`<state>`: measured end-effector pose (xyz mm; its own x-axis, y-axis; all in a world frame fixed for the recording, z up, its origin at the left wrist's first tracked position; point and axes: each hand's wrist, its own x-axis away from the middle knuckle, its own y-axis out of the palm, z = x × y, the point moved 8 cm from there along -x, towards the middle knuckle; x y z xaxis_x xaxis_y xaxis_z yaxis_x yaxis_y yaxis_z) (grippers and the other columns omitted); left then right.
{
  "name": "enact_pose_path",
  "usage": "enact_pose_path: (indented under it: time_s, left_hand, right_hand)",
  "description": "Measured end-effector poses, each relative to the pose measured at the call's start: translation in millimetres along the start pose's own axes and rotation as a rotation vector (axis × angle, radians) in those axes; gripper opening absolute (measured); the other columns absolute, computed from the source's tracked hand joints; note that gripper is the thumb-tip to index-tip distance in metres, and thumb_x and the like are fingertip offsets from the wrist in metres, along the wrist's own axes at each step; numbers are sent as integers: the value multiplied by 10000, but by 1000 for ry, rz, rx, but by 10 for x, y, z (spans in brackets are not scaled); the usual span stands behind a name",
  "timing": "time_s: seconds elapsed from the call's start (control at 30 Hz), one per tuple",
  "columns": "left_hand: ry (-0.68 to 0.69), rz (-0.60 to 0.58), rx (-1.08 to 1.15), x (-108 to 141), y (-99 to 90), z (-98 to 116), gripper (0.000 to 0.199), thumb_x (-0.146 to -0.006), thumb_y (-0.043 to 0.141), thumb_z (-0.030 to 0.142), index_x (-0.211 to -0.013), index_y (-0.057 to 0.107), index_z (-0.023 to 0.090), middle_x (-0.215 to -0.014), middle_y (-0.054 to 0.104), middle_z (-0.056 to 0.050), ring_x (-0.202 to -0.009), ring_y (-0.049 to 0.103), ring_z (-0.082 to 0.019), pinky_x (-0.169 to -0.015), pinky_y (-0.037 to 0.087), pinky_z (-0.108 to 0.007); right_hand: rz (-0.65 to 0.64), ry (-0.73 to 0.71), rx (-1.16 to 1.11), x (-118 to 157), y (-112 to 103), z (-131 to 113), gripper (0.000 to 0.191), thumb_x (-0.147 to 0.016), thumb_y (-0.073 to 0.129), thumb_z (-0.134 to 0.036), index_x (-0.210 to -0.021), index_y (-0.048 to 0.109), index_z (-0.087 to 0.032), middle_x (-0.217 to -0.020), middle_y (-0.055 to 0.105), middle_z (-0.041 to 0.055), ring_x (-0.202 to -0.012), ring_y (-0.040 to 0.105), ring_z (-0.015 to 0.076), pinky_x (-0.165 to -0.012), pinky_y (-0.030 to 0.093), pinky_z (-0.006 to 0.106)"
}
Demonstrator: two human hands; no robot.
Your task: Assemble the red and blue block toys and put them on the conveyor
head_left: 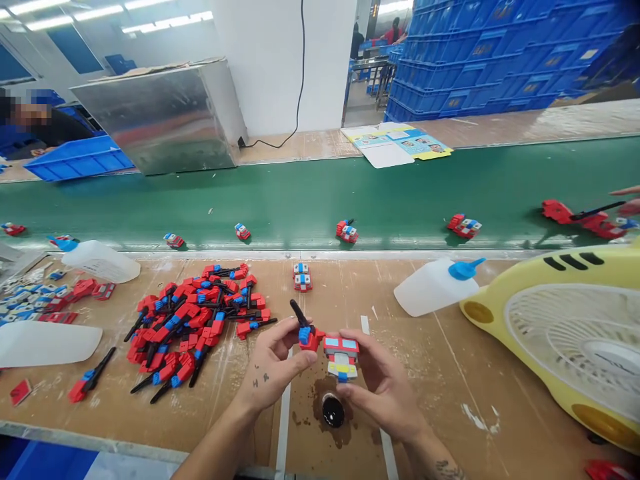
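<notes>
My left hand (275,363) is closed on a red toy arm (309,337) with a blue fist and a black gun that points up and to the left. Between the fingers and thumb of my right hand (383,383) is a toy robot torso (342,357), red on top with light blue windows and a grey and yellow front. The arm's inner end meets the torso's left side; whether they are joined I cannot tell. Just below, a small round dish of dark liquid (333,411) sits on a wet-stained patch of cardboard.
A pile of red toy arms (193,320) lies left, beside white squeeze bottles (103,261). Another bottle (430,287) and a yellow fan (575,333) stand right. Toy parts (347,231) dot the green conveyor belt (280,193). Another person's hand (631,200) shows at far right.
</notes>
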<state>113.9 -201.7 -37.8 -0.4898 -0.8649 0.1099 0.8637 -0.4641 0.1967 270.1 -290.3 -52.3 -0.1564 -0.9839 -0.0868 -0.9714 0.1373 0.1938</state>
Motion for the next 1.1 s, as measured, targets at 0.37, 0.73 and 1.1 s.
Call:
enact_pose_path:
  time_s: [0.37,0.73,1.1]
  left_hand:
    - [-16,90,386,104,-41,-156,455,-631,891,335,-1045,725,244,-1013,702,-47,-920,651,-184,-879,517,-319]
    - [-47,152,462,376,-164,-138,471,-620,890,340,-1046,728,223,-1020,698,-69,-933,630,-185,-876,494,-290]
    - [-77,111,476,540,-191,-181,470,-607,902,315,-1038,740,218,-1058,704,-90,-970,630,-214,-897,485,-328]
  right_hand:
    - [132,124,-594,29,53,85,675,-564,875,-561,-1159,666,-322,-1163,679,107,-954,644,302,-869,496,436]
    - [62,228,-1028,173,233,137,582,-606,838,-622,-1043,693,-265,-953,636,61,-707,492,170,-652,468,291]
    - [62,265,-1286,278,360,132,557,-594,897,-511,-1020,716,-201,-871,591,30,-612,472,90,-561,505,186]
